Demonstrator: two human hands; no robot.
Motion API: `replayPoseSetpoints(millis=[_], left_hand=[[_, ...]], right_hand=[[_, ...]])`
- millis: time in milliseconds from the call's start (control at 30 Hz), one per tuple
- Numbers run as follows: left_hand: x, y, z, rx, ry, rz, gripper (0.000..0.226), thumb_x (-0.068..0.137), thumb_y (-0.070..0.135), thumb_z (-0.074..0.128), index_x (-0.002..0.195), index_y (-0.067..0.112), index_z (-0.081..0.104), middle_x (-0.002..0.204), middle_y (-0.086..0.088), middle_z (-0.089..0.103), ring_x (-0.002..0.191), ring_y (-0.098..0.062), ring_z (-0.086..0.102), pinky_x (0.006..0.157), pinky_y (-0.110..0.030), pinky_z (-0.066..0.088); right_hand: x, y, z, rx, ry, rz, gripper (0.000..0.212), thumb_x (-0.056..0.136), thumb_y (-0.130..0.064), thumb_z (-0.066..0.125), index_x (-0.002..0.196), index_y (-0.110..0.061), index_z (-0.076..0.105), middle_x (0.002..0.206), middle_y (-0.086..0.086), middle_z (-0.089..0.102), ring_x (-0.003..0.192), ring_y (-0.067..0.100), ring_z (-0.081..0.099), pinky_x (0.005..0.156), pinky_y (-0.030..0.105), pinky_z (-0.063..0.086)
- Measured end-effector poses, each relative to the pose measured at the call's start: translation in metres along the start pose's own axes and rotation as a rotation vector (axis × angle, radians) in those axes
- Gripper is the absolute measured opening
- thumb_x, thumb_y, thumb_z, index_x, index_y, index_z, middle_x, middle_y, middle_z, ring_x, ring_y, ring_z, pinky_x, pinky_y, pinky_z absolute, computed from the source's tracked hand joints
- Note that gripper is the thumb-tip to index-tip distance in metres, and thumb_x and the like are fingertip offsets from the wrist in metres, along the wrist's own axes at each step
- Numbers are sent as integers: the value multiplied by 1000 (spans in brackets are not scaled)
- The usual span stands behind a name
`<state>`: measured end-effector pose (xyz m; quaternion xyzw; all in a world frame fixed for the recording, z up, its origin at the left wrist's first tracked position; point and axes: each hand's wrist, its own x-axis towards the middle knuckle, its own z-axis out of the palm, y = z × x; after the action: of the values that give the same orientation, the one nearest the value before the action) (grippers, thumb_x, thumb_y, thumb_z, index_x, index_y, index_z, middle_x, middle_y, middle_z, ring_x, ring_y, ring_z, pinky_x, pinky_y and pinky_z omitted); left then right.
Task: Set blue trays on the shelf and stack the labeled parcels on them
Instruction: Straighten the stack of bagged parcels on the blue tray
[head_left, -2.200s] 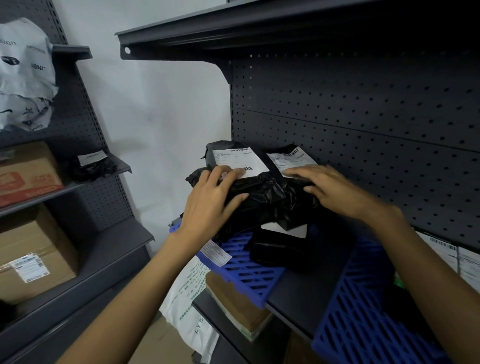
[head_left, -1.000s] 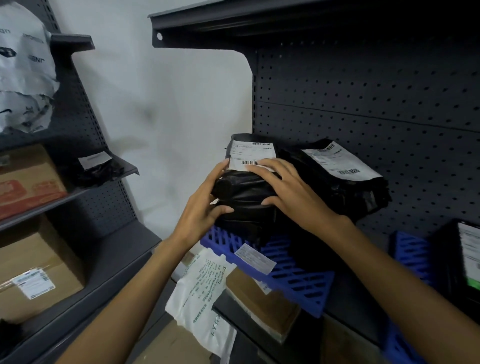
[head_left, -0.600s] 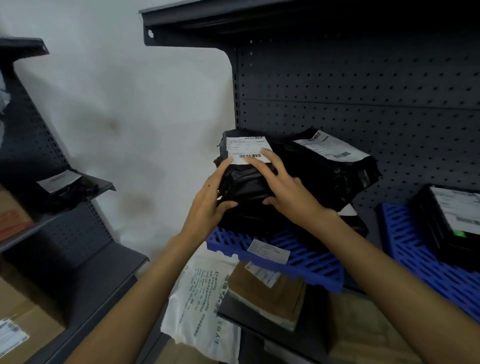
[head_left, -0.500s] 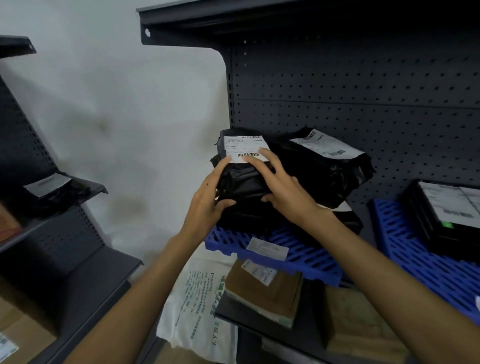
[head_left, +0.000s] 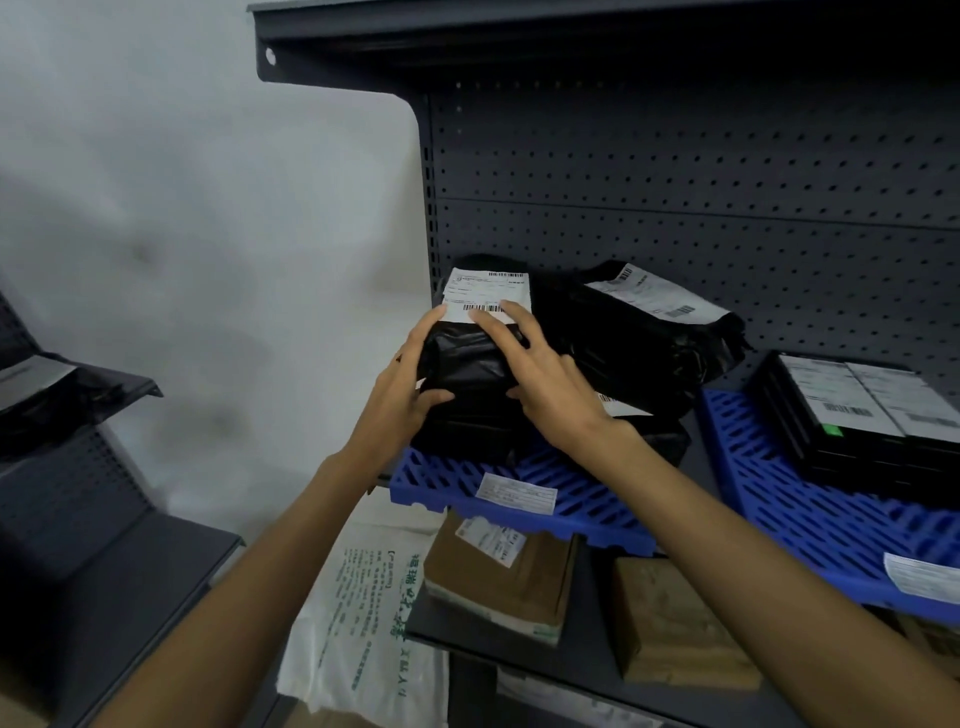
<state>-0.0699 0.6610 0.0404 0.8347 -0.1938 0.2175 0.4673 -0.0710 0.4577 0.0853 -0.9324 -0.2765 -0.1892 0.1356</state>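
Expect the black parcel (head_left: 467, 358), topmost of the stack at ten o'clock on the blue tray (head_left: 582, 499), clasped at nine o'clock by the left grip (head_left: 402, 387) and pressed at three o'clock under the flat-fingered right grip (head_left: 545, 379), to handle light, soft, slippery; hold both ends.
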Motion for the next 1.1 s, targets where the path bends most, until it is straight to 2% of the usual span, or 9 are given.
replayPoseSetpoints(millis=[133,200,333,533,667,733,933,1000,1100], left_hand=[[-3,-4,2,153,90,78,83,88,45,62,155,30,16,157,-2,21,136,-8,38,106,-36,47],[-12,-6,9,349,152,133,87,85,51,64,155,31,16,161,-5,6,144,-18,28,108,-39,41],[-26,-8,24,739,113,251,101,76,63,66,156,30,14,162,-18,1,150,-38,9,115,-57,27],[-21,-13,35,718,71,177,118,69,44,83,156,34,4,163,-13,-13,151,-36,7,111,-53,37],[-8,-12,45,663,88,158,95,78,71,43,157,29,10,163,-16,-11,151,-36,6,111,-50,38],[-3,-15,50,623,108,129,96,75,73,36,156,31,7,162,-17,-12,151,-36,9,105,-51,44],[-2,-20,42,648,99,134,105,69,63,64,155,30,14,163,-16,-8,150,-34,14,102,-46,45],[-3,-17,38,698,68,126,103,70,67,58,155,33,9,163,-18,-8,150,-36,12,105,-50,43],[-8,-10,32,813,8,79,117,68,60,74,153,36,-3,162,-19,-12,150,-39,7,110,-54,35]], right_hand=[[3,-6,0,-42,-4,13,107,79,14,61,155,-37,5,162,4,0,86,36,64,67,46,56],[1,-4,1,-54,-3,12,107,80,13,62,155,-36,3,161,4,1,91,37,64,67,46,57],[1,0,0,-44,4,6,106,81,12,63,155,-36,4,161,3,3,94,36,65,66,44,58],[10,3,4,-71,-2,2,109,80,13,63,155,-36,2,161,4,4,89,34,66,63,43,58],[21,9,2,-66,-4,19,108,80,15,62,156,-36,3,161,5,7,83,33,67,66,42,59],[23,9,5,-57,-7,7,108,79,16,61,156,-35,4,160,6,7,90,33,67,69,41,60],[26,12,9,-76,1,-21,108,80,13,64,156,-35,4,160,6,7,105,30,63,70,39,60],[26,12,9,-89,-2,-28,108,80,12,65,156,-36,4,160,6,7,104,29,64,67,39,60],[26,9,7,-137,-16,-17,108,82,6,67,155,-38,1,161,5,7,104,31,63,65,42,59]])
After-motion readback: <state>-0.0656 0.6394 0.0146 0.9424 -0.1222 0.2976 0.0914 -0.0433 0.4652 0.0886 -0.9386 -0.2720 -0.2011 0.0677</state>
